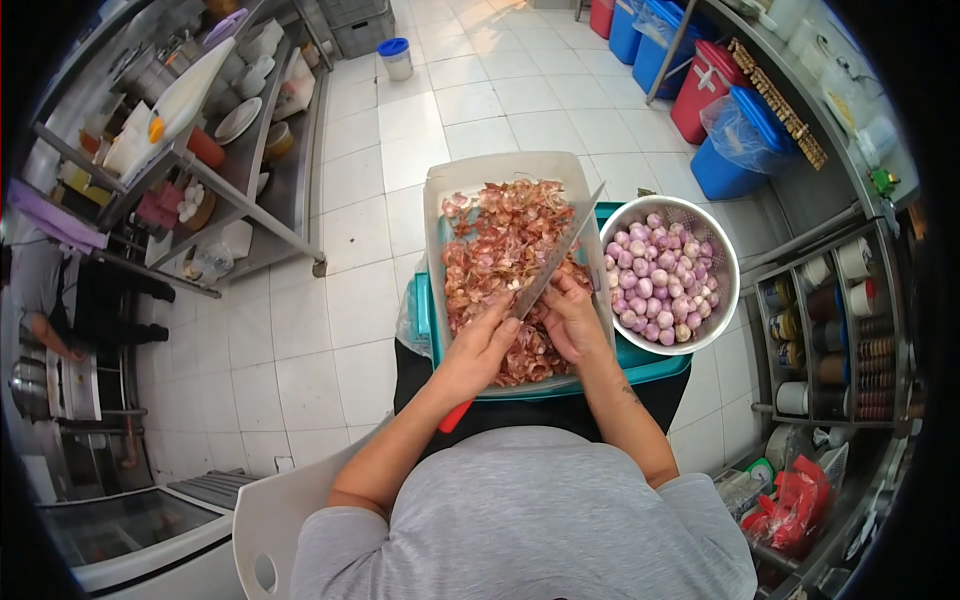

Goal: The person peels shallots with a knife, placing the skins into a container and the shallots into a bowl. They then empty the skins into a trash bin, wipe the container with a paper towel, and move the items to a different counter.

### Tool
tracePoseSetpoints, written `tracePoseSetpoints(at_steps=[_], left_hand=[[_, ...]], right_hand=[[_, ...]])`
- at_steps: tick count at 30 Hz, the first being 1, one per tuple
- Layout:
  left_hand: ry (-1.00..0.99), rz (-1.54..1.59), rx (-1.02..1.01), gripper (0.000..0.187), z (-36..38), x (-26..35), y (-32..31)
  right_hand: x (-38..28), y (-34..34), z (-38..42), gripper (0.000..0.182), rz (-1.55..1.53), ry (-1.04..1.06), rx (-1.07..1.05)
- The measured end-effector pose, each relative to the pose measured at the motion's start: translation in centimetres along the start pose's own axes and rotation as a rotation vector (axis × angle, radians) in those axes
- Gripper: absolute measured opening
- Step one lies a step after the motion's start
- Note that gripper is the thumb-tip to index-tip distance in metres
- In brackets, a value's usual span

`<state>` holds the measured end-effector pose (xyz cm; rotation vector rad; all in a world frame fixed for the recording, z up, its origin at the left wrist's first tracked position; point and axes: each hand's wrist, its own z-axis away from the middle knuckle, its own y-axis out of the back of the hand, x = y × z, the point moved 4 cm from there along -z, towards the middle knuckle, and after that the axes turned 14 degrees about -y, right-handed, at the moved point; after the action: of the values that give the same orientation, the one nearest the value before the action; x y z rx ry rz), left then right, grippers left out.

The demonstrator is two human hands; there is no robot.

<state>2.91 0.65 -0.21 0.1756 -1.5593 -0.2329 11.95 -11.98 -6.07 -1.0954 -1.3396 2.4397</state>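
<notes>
A long knife (560,255) slants over a pale plastic tub (437,200), its blade pointing up and to the right. My left hand (482,345) is closed on the knife, whose red handle end shows below the wrist. Close beside the blade, my right hand (573,320) has its fingers drawn together; what they hold is hidden. Reddish-brown shallot skins (510,230) fill much of the tub beneath both hands. Right of the tub stands a metal colander (730,250) full of peeled purple-white shallots (660,275).
A teal tray (640,368) lies under the tub and colander. Metal shelves (255,190) with dishes stand at left, blue and red bins (740,150) at upper right, and a spool rack (840,330) at right. Another person (55,290) is at far left.
</notes>
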Motion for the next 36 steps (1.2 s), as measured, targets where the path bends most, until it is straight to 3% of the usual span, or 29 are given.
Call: tracePoseSetpoints(at_steps=[3, 7, 13, 22, 28, 31, 33, 36], left_hand=[[-0.040, -0.096, -0.014, 0.053, -0.3, 0.8, -0.3], [-0.287, -0.324, 0.050, 0.053, -0.8, 1.2, -0.5], [-0.110, -0.128, 0.058, 0.050, -0.7, 1.4, -1.2], [-0.068, -0.108, 0.112, 0.049, -0.6, 0.9, -1.1], [0.175, 0.381, 0.157, 0.050, -0.5, 0.4, -1.0], [0.144, 0.306, 0.100, 0.051, -0.7, 0.7, -0.6], [0.021, 0.088, 0.082, 0.053, -1.0, -0.1, -0.1], [0.056, 0.150, 0.095, 0.053, -1.1, -0.6, 1.0]], right_hand=[[0.2, -0.1, 0.1, 0.023, 0.024, 0.006, 0.031], [0.2, 0.0, 0.2, 0.022, 0.035, 0.026, 0.040], [0.9, 0.2, 0.0, 0.021, 0.053, 0.064, 0.053], [0.3, -0.8, 0.5, 0.020, 0.270, 0.191, 0.146], [0.1, -1.6, 1.2, 0.020, 0.372, 0.217, 0.202], [-0.1, -1.9, 1.3, 0.021, 0.378, 0.228, 0.194], [0.0, -1.6, 1.0, 0.022, 0.319, 0.201, 0.136], [0.3, -1.0, 0.6, 0.023, 0.168, 0.099, -0.007]])
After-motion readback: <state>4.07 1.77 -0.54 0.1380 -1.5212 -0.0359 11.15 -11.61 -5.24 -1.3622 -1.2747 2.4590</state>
